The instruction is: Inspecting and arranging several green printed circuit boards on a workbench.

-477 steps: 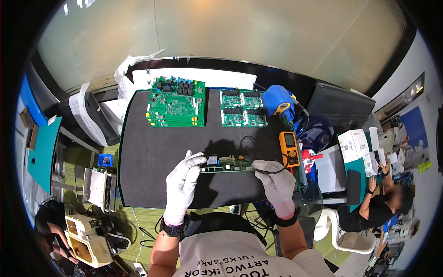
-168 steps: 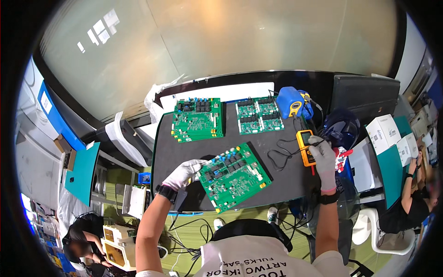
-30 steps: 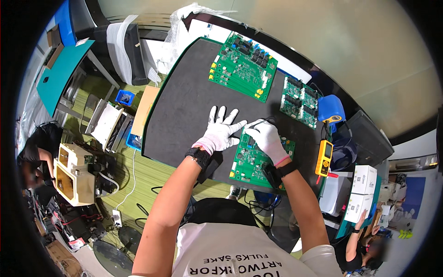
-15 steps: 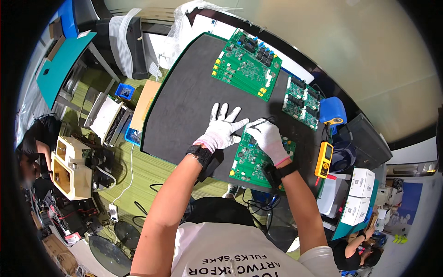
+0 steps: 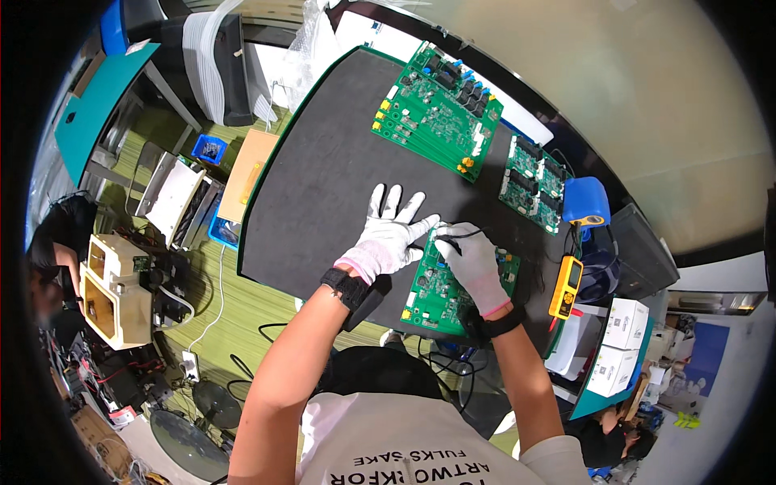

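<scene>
A green circuit board [image 5: 436,293] lies at the near edge of the dark work mat, partly covered by my right hand. My left hand [image 5: 389,241], in a white glove, is open with its fingers spread; its index finger reaches the board's far left corner. Close by, my right hand [image 5: 471,260], also gloved, is closed in a pinch around a thin black tool [image 5: 462,235] whose exact kind I cannot make out. Its tip is near the left index fingertip, over the board's far edge. Black bands circle both wrists.
Large green boards [image 5: 440,109] lie at the far side of the mat [image 5: 311,162]. Right of them are smaller boards [image 5: 531,184], a blue device [image 5: 584,202] and a yellow handheld meter [image 5: 567,287]. White boxes [image 5: 626,323] stand at right. Other people work at both sides.
The view has shifted slightly. Both hands stay close together at the board's far left corner, and the right still pinches the thin black tool.
</scene>
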Available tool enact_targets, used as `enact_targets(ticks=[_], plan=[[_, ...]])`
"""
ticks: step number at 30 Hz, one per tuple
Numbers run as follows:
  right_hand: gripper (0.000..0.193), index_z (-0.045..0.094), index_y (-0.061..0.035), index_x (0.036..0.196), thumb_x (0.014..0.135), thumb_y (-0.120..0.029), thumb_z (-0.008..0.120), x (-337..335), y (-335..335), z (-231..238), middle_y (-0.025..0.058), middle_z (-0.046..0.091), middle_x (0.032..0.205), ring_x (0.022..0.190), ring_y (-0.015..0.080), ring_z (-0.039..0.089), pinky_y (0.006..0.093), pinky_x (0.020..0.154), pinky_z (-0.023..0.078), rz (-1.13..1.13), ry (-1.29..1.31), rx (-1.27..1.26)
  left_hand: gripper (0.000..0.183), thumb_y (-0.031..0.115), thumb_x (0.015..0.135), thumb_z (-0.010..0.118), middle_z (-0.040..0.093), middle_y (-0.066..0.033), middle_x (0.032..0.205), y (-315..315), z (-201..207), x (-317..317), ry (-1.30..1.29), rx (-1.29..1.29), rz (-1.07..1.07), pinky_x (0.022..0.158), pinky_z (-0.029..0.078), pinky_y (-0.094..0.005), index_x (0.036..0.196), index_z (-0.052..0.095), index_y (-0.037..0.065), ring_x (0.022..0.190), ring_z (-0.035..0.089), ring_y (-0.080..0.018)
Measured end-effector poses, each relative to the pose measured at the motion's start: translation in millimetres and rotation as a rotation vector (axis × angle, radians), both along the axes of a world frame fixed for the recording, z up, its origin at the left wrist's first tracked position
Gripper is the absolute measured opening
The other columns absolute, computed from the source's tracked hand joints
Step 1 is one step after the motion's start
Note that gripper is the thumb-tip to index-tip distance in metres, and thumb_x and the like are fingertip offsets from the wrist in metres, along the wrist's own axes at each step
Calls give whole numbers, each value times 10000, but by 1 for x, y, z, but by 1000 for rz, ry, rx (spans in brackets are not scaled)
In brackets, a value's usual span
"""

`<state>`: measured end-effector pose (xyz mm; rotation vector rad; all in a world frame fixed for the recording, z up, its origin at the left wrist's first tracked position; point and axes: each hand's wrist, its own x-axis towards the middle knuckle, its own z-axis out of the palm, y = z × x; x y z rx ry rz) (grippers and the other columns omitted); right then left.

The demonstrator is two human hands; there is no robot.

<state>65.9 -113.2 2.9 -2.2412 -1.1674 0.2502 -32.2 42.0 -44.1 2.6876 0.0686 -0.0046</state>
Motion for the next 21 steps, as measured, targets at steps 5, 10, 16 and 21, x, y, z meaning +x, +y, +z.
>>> enact_targets(ticks=[5, 10, 16, 21], plan=[[119, 661, -52, 840, 736, -111, 659, 0, 1, -2, 103, 645, 866, 839, 287, 609, 382, 727, 485, 9, -49, 13, 744, 359, 711, 687, 217, -115, 1492, 0, 3, -1, -37, -23, 9, 1094, -41, -564, 1387, 388, 275, 1358, 130, -435], [125, 661, -52, 835, 720, -94, 679, 0, 2, -5, 93, 643, 859, 845, 281, 607, 377, 739, 487, 11, -62, 58, 729, 346, 703, 696, 232, -117, 1486, 0, 6, -2, -57, -35, 18, 1096, -32, -565, 1370, 417, 257, 1356, 135, -433], [134, 664, -63, 860, 730, -88, 681, -1, 2, -3, 85, 637, 858, 838, 270, 607, 366, 746, 492, -11, -37, 102, 720, 331, 690, 710, 264, -121, 1470, -1, 14, -2, -55, -51, 28, 1100, -12, -560, 1352, 442, 241, 1349, 163, -430], [149, 662, -67, 875, 728, -73, 685, -1, 1, -4, 79, 632, 855, 839, 261, 605, 356, 742, 493, -40, -28, 85, 723, 321, 680, 720, 272, -122, 1465, -1, 12, -2, -63, -51, 33, 1101, -5, -560, 1345, 450, 237, 1345, 178, -429]])
